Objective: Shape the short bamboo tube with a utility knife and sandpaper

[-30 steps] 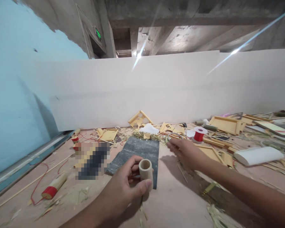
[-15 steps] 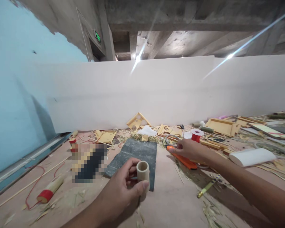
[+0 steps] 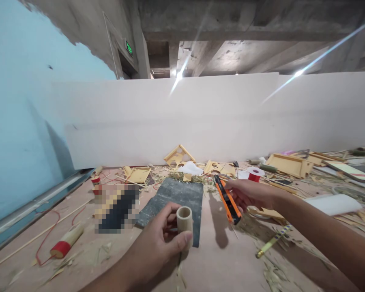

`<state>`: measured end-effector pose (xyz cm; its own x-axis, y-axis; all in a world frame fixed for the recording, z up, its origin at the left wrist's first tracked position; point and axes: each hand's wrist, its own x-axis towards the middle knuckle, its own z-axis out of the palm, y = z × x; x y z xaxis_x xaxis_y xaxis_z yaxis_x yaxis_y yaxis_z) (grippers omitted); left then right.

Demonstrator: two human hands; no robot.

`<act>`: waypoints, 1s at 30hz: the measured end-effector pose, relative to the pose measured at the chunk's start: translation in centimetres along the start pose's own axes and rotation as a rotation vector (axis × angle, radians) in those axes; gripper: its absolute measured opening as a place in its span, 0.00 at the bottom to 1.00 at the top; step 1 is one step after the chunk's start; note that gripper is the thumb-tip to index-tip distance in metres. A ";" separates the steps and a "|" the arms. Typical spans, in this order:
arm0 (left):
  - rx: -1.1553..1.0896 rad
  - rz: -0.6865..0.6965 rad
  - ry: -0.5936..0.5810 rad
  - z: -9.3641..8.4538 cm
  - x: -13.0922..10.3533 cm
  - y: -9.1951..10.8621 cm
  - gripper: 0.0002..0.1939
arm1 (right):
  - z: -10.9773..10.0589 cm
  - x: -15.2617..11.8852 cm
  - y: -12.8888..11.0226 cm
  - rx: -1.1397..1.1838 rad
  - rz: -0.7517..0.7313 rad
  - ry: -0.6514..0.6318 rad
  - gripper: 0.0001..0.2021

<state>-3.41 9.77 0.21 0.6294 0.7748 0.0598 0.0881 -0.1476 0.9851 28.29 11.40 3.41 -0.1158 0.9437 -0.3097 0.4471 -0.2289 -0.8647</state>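
Observation:
A short pale bamboo tube stands upright in my left hand, its open end facing up. Thumb and fingers close round the tube's sides. My right hand grips an orange and black utility knife above the table; whether its blade is out I cannot tell. Behind the tube lies a dark grey sheet, which looks like sandpaper. To the right, a short patterned pencil with a brass end rests on the table below my right forearm.
Shavings and yellow cut-out wooden pieces litter the back along a white panel. A red thread spool stands past my right hand. At left lies a bamboo cylinder with a red end and red string. A white curved piece lies right.
My right hand has lifted the utility knife off the table and turned it more upright. The left hand keeps hold of the bamboo tube in nearly the same place.

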 end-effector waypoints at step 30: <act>-0.028 0.019 0.012 -0.5 -0.1 0.5 0.18 | 6.1 -1.0 -0.5 0.218 -0.375 0.002 0.24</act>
<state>-3.84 9.88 0.82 0.6211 0.7796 0.0807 0.0545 -0.1457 0.9878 22.77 9.10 1.77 -0.2326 0.9716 0.0429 0.1763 0.0855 -0.9806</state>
